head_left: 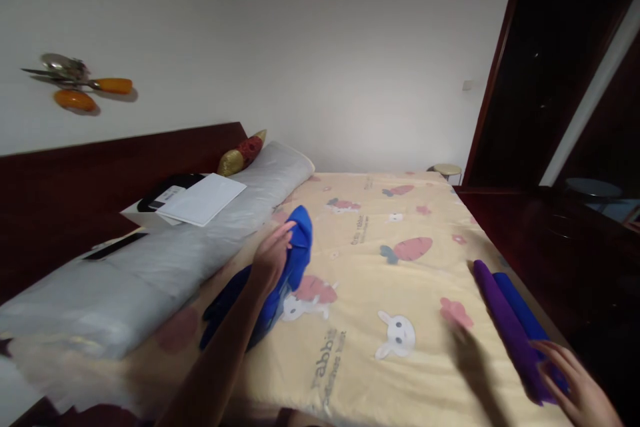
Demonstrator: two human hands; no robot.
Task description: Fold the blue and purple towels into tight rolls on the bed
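Note:
My left hand [274, 252] is closed on a bright blue cloth [301, 240], lifting part of it above the bed. The rest of that cloth lies loosely crumpled under and beside my forearm, partly hidden by it. At the bed's right edge, a purple cloth roll [505, 323] and a blue cloth roll [520, 307] lie side by side. Over their near ends is my right hand [575, 377], fingers apart and slightly bent; whether they touch the rolls is hard to make out.
A cream bed sheet [360, 280] with rabbit and carrot prints covers the bed. Along the dark headboard [125, 153] runs a long grey pillow [165, 280], with a white flat box [203, 199] on it. A red and gold cushion [243, 153] and a round stool [447, 169] stand farther off.

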